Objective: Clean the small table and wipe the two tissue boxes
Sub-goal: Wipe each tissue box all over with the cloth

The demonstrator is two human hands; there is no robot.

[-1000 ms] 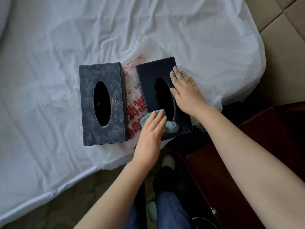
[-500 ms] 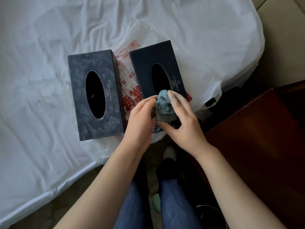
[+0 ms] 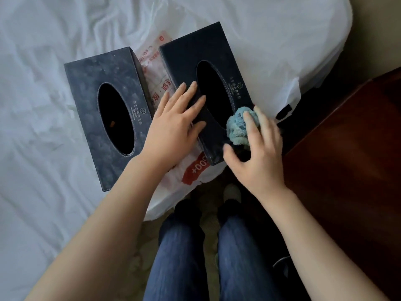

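Two dark tissue boxes with oval openings lie side by side on a white plastic bag on the bed. The left tissue box (image 3: 86,98) looks dusty and mottled. My left hand (image 3: 173,124) rests flat on the left side of the right tissue box (image 3: 191,51), fingers straight. My right hand (image 3: 256,148) holds a bunched blue-green cloth (image 3: 237,127) against the near right corner of that box, fingers curled over the cloth.
The white plastic bag (image 3: 290,92) with red print lies under the boxes on a rumpled white bedsheet (image 3: 43,40). A dark red wooden small table (image 3: 347,159) stands at the right. My jeans-clad legs (image 3: 180,253) are below.
The cloth passed from my left hand to my right hand. My left hand moved onto the right box's left side; my right hand brought the cloth to its near right corner.
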